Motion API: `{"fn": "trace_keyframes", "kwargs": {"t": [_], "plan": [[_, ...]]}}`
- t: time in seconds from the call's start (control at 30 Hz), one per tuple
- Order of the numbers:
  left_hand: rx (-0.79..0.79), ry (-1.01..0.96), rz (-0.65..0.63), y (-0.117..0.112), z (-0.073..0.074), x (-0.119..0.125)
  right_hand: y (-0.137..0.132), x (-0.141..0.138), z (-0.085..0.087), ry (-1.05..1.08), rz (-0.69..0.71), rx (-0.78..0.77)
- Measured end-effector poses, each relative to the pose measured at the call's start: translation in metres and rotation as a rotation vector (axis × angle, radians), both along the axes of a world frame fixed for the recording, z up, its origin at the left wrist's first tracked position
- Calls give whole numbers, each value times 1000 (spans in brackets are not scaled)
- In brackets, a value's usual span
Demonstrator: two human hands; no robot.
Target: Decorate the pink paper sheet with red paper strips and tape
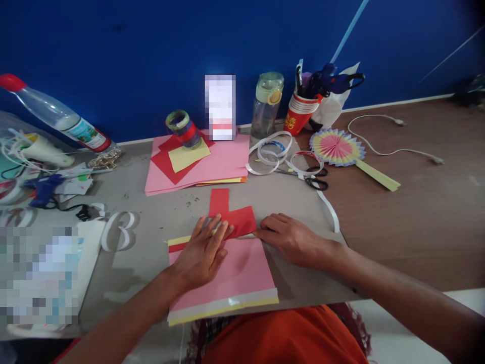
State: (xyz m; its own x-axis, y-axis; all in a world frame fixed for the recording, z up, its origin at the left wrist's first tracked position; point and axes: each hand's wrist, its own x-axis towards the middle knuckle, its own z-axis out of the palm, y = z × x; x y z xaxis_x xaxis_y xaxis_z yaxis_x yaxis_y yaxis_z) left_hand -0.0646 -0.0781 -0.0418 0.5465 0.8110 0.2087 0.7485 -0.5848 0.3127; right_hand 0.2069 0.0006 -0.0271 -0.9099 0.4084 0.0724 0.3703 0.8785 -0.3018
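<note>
My left hand (202, 250) lies flat with fingers stretched out on a pink paper sheet (235, 275) stacked over white and yellow sheets at the table's front edge. Its fingertips reach a folded red paper piece (231, 215) lying just beyond the pink sheet. My right hand (291, 240) rests to the right, fingers together and pressed down on the red paper's right corner and the pink sheet's top edge.
A pile of pink, red and yellow sheets (200, 164) with a tape roll (184, 129) lies behind. Scissors (314, 179), tape rings (271, 151), a paper fan (339, 149), a red cup of tools (301, 114), two bottles (267, 103) and a blue glue gun (43, 187) stand around.
</note>
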Motion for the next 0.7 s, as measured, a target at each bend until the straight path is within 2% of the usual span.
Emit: {"fn": "trace_keyframes", "kwargs": {"t": [0.23, 0.43, 0.53, 0.7], "plan": [[4, 4, -28, -2, 0, 1, -5, 1, -5, 53, -3, -21], [-10, 13, -35, -2, -1, 0, -16, -11, 5, 66, 85, -73], [-39, -1, -35, -2, 0, -2, -22, -2, 10, 61, 87, -95], [-120, -139, -14, 1, 4, -4, -25, 18, 10, 49, -2, -92]]}}
